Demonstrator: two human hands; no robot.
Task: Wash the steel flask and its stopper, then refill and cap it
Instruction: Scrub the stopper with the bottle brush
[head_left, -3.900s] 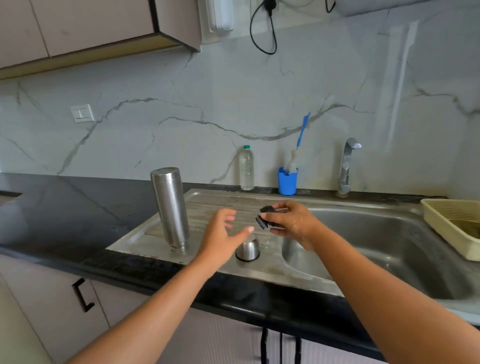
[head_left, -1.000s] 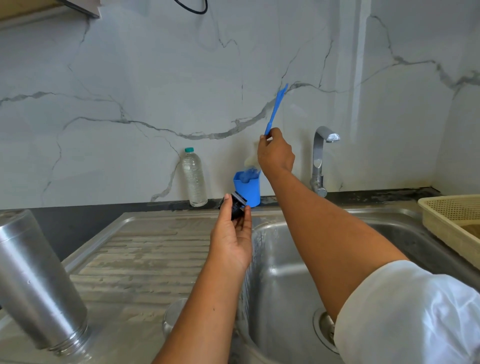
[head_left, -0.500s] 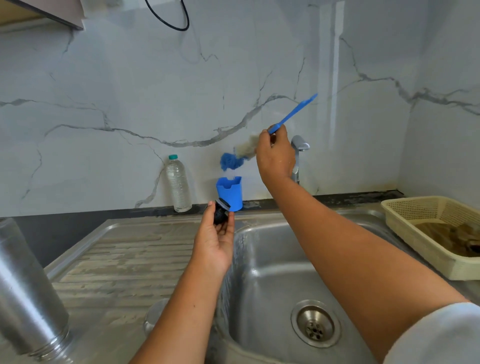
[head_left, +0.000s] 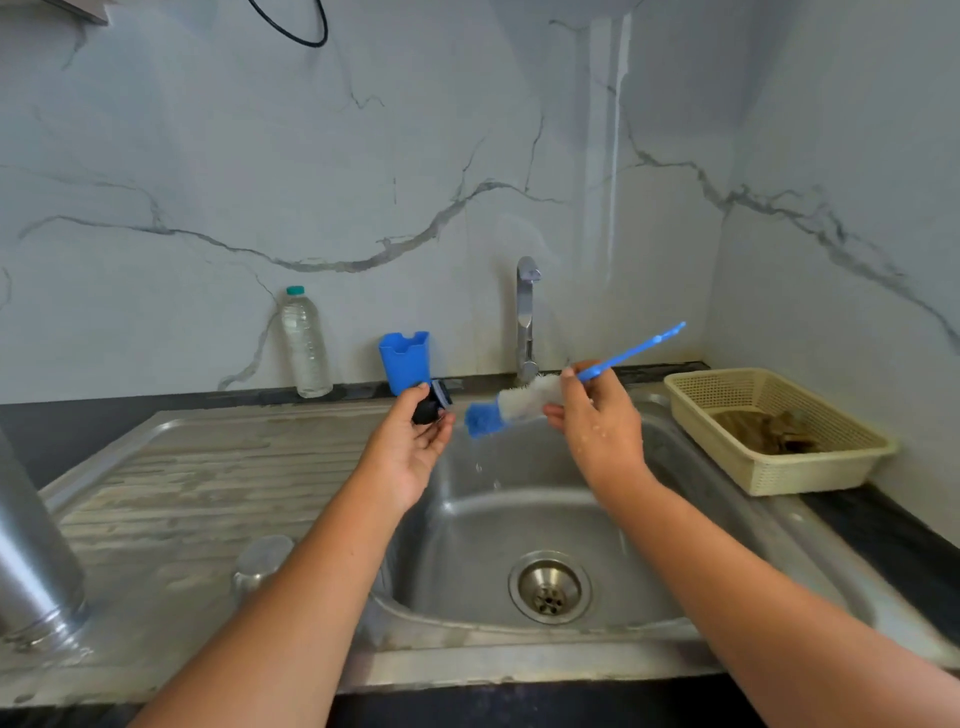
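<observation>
Grey-veined white marble wall all round, black table (head_left: 883, 535) underneath, and a steel sink basin (head_left: 467, 540) set into it, so I'm placing everything off that basin.

Left grip (head_left: 410, 452) is up over the basin's back-left corner, thumb and fingertips pinching the little black stopper (head_left: 430, 404). Right grip (head_left: 597, 423) is over the back of the basin too, clenched round the bottle brush (head_left: 519, 405) about where the white bristles meet the blue handle. The handle pokes up and off to the right. The fluffy blue tip points left and sits just beside the stopper, though I can't tell if they actually touch. A few drops of water (head_left: 480, 467) are falling off the tip into the basin.

Steel flask (head_left: 31, 561) is well left of the basin, at the far end of the drainboard (head_left: 182, 483), standing mouth-down and partly cut off by the frame edge. A small steel cap (head_left: 262, 558) sits on the drainboard as well, just left of the basin's front-left corner, half hidden by the left forearm.

Behind the basin, against the wall, are the tap (head_left: 527, 317) roughly centre and a blue holder (head_left: 404, 361) behind the back-left corner. A clear plastic bottle (head_left: 306, 345) with a green cap stands further left again. Right of the basin is a cream plastic basket (head_left: 805, 473) with something brown in it, can't make out what.
</observation>
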